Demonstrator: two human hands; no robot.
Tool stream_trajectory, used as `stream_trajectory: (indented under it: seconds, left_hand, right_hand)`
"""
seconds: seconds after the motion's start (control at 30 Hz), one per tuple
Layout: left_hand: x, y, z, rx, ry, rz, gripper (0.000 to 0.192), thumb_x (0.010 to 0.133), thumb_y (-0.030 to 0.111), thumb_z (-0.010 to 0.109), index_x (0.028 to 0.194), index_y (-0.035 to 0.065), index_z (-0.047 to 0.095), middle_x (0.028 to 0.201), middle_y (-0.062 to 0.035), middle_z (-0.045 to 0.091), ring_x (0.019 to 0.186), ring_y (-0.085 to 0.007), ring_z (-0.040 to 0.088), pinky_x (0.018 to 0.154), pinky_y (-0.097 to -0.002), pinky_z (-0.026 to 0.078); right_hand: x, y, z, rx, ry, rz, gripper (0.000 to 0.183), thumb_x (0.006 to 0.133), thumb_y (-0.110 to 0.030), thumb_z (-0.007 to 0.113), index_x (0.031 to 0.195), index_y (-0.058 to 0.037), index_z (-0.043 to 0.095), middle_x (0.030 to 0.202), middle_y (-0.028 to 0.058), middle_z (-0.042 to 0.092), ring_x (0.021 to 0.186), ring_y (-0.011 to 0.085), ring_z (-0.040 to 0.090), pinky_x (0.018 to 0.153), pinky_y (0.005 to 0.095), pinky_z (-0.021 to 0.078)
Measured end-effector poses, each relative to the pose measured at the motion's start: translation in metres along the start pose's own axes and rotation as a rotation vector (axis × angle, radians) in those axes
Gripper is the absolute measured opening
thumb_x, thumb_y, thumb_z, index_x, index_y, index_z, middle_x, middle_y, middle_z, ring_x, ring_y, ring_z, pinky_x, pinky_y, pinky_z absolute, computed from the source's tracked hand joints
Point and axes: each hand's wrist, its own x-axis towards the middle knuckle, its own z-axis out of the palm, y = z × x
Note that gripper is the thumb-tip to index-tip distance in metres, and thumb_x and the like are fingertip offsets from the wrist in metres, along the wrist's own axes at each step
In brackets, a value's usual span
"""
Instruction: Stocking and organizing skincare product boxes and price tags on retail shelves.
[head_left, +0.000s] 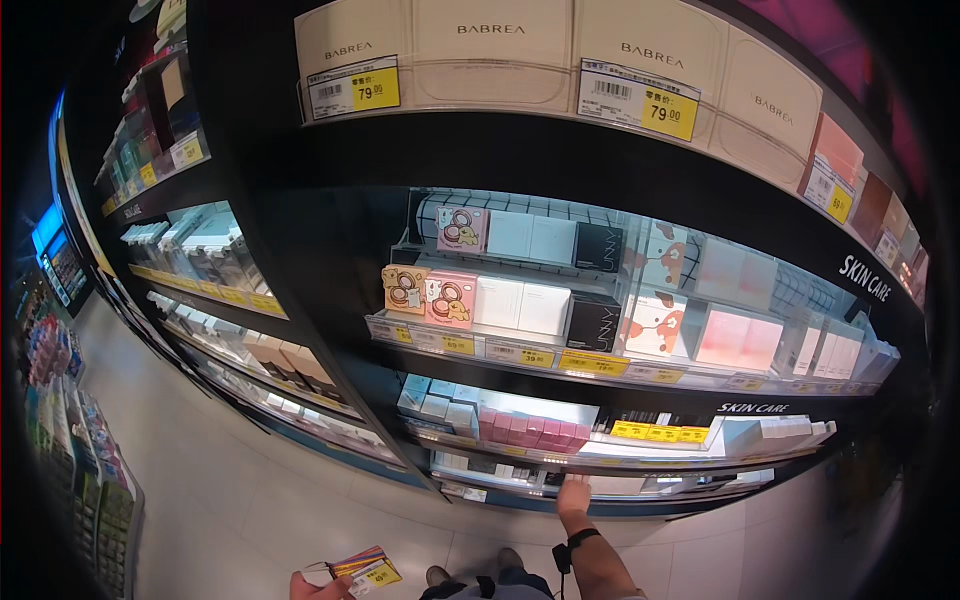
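Note:
My left hand (322, 587), low in the picture, grips a stack of shelf price tags (377, 576) by one end; the top tag is white and yellow, with striped, coloured edges showing behind it. My right hand (574, 495) reaches down to the front of the bottom shelf (510, 486), a dark band around its wrist. Its fingers are mostly hidden, so whether they hold anything does not show. Small dark and white boxes (517, 474) stand just left of it, and a pale box (619, 484) lies to its right.
Above rise lit shelves of boxed cosmetics, with pink boxes (532, 431), white boxes (521, 304) and black UNNY boxes (594, 322). Cream BABREA boxes (491, 34) fill the top shelf. A second shelf unit (277, 262) adjoins on the left. Farther left, a display rack (97, 487) stands on the tiled floor (247, 487).

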Motion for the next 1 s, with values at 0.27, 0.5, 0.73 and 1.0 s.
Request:
stream_trajectory:
  seconds: [0.27,0.5,0.73,1.0]
  left_hand:
    - [0.002,-0.006,-0.044,0.002,0.016,0.002,0.019,0.089,0.009,0.063,0.098,-0.006,0.069,0.082,-0.0065,0.069,0.065,-0.0114,0.059,0.055,-0.0258,0.046]
    - [0.011,-0.015,-0.056,0.067,-0.006,-0.023,0.02,0.09,0.011,0.062,0.1,-0.0059,0.069,0.081,-0.005,0.067,0.064,-0.0101,0.056,0.055,-0.0245,0.043]
    - [0.044,-0.021,-0.017,-0.136,0.03,0.018,0.023,0.082,0.004,0.064,0.098,-0.011,0.062,0.086,-0.0157,0.068,0.059,-0.0177,0.062,0.049,-0.029,0.05]
    - [0.091,-0.033,0.028,-0.147,-0.109,0.089,0.026,0.084,0.009,0.064,0.105,-0.0032,0.056,0.094,-0.0141,0.067,0.065,-0.0158,0.062,0.045,-0.0263,0.049]
  right_hand:
    - [0.008,-0.008,-0.037,-0.146,-0.136,0.075,0.02,0.09,-0.019,0.052,0.094,-0.0147,0.071,0.102,0.0057,0.068,0.11,0.0256,0.058,0.084,0.0415,0.0478]
    - [-0.018,0.011,-0.063,0.261,0.049,0.12,0.014,0.086,-0.01,0.059,0.098,-0.0043,0.063,0.097,0.019,0.066,0.093,0.0385,0.064,0.081,0.0487,0.0523]
    - [-0.109,0.034,-0.19,0.916,-0.026,-0.074,0.029,0.076,0.008,0.066,0.102,-0.0043,0.061,0.096,0.016,0.067,0.086,0.0306,0.069,0.076,0.0358,0.0545]
    - [-0.165,0.06,-0.337,1.473,0.189,-0.363,0.016,0.083,0.01,0.061,0.091,-0.0042,0.062,0.111,0.0187,0.068,0.097,0.0264,0.069,0.08,0.0327,0.0554]
